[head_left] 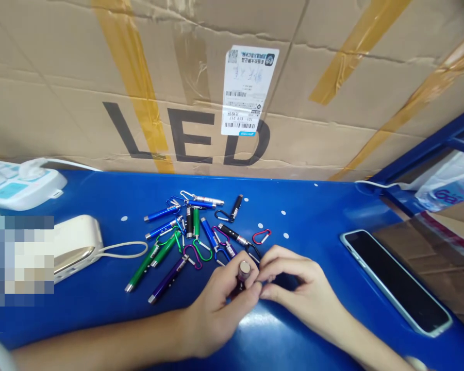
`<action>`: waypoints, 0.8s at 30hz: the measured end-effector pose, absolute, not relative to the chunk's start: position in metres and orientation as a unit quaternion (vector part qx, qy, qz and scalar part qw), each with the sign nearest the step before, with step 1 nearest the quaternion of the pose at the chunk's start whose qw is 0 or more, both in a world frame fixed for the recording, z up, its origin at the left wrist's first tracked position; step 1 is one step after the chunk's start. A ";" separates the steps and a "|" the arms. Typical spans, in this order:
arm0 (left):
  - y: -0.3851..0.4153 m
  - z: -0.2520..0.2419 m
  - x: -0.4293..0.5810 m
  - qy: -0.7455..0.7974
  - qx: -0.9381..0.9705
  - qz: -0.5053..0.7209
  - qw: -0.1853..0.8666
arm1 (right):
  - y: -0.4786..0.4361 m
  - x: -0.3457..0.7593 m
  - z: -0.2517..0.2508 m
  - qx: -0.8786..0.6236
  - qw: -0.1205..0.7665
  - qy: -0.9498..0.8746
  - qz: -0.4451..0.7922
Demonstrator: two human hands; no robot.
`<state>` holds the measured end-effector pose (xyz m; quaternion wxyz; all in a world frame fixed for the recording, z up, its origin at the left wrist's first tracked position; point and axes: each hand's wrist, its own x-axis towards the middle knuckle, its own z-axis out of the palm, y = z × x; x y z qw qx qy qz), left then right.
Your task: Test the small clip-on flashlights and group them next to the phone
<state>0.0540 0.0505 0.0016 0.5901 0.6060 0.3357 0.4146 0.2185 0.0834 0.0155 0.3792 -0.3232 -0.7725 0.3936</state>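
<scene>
Here's the blue tabletop (313, 216), small white dots scattered across it, and dead centre a heap of keychain penlights (196, 222) in blue, green, black and silver, all tangled up with carabiner clips (202, 251). One red clip (262, 236) sits just off the heap's right edge. Over at the right, a smartphone (396, 281) lies with its screen dark. Then on the left, a cream power bank (77, 247) trailing a cord loop, and at upper left, a white device with teal panels (23, 185).
</scene>
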 end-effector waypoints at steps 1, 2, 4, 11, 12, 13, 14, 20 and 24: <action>0.051 0.002 0.054 0.331 0.613 0.410 0.588 | 0.083 0.218 0.015 -0.332 0.378 -0.758 0.415; 0.051 0.003 0.053 0.326 0.620 0.406 0.586 | 0.082 0.217 0.015 -0.340 0.375 -0.745 0.434; 0.051 0.005 0.053 0.317 0.635 0.396 0.582 | 0.082 0.217 0.016 -0.345 0.370 -0.729 0.461; 0.048 0.002 0.059 0.446 0.669 0.358 0.474 | 0.086 0.225 0.028 -0.371 0.442 -0.746 0.333; 0.047 0.000 0.061 0.473 0.680 0.336 0.449 | 0.085 0.225 0.028 -0.372 0.450 -0.749 0.313; 0.046 -0.003 0.063 0.490 0.691 0.314 0.428 | 0.084 0.225 0.028 -0.365 0.450 -0.756 0.305; 0.045 -0.005 0.064 0.499 0.702 0.297 0.413 | 0.082 0.224 0.028 -0.353 0.445 -0.765 0.303; 0.046 -0.015 0.063 0.496 0.747 0.281 0.343 | 0.075 0.220 0.023 -0.318 0.417 -0.791 0.315; 0.046 -0.020 0.061 0.470 0.798 0.285 0.246 | 0.077 0.227 0.026 -0.307 0.361 -0.819 0.322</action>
